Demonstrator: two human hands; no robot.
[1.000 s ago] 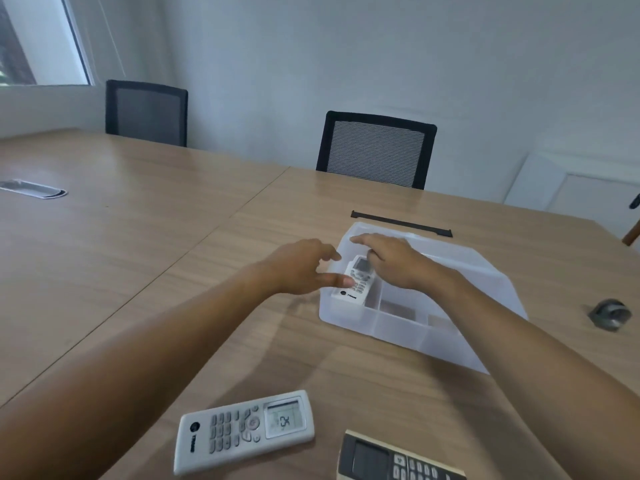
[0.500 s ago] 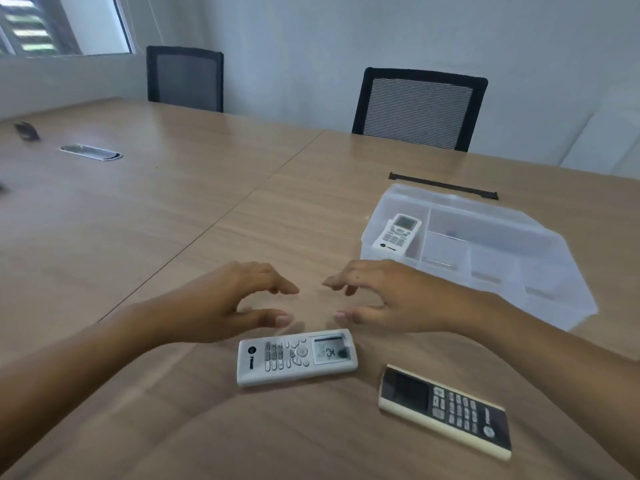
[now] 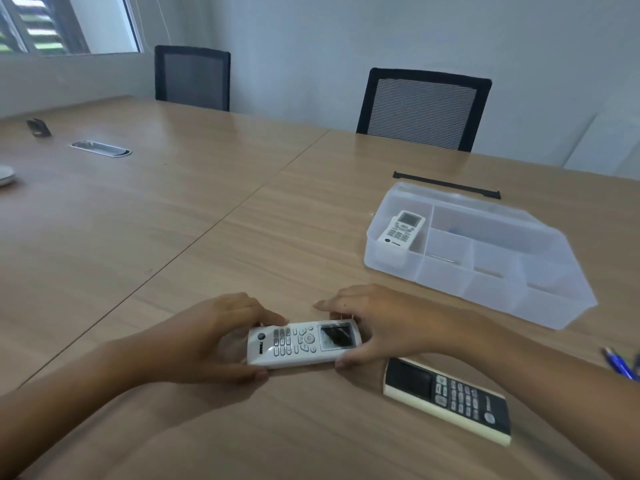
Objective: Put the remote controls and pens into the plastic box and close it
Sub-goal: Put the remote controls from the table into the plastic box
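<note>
Hands, left hand [image 3: 207, 341] and right hand [image 3: 388, 327], grasping white remote [image 3: 303, 344] at its ends, black remote [image 3: 446, 398] just beside, pens [image 3: 620, 365] at right edge, open box [image 3: 554, 299] beyond holding another remote [image 3: 401, 231], bare worktop [image 3: 156, 237] left.

One head-worn wide-angle view, looking forward and down across a wooden table [image 3: 173, 237]. Both forearms enter from bottom corners, close to the lens. Far chairs [image 3: 426, 109] and wall fill the top; edges bend from lens distortion. No second view.
</note>
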